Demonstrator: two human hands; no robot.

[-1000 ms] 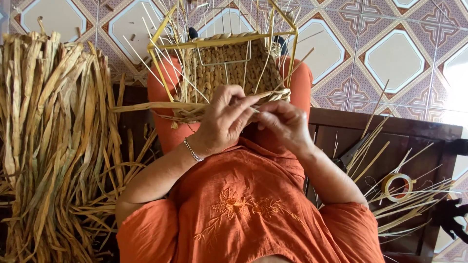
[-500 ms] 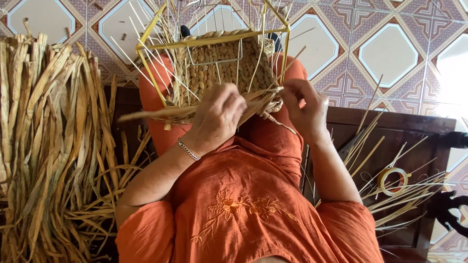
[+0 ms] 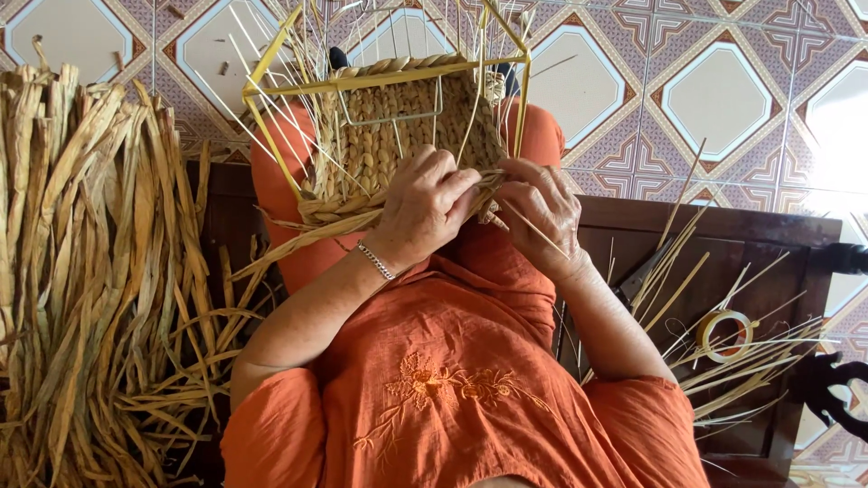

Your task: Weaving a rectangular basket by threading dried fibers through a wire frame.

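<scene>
Straw braid (image 3: 312, 237) runs sideways along the basket's (image 3: 398, 145) near edge, pinched by the left hand (image 3: 420, 203), right hand (image 3: 542, 212) closed alongside it.

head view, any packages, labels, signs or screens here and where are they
No packages, labels, signs or screens show.
Closest thing: a tape roll, a pale yellow ring lying on the dark wooden bench at the right among loose straws.
</scene>
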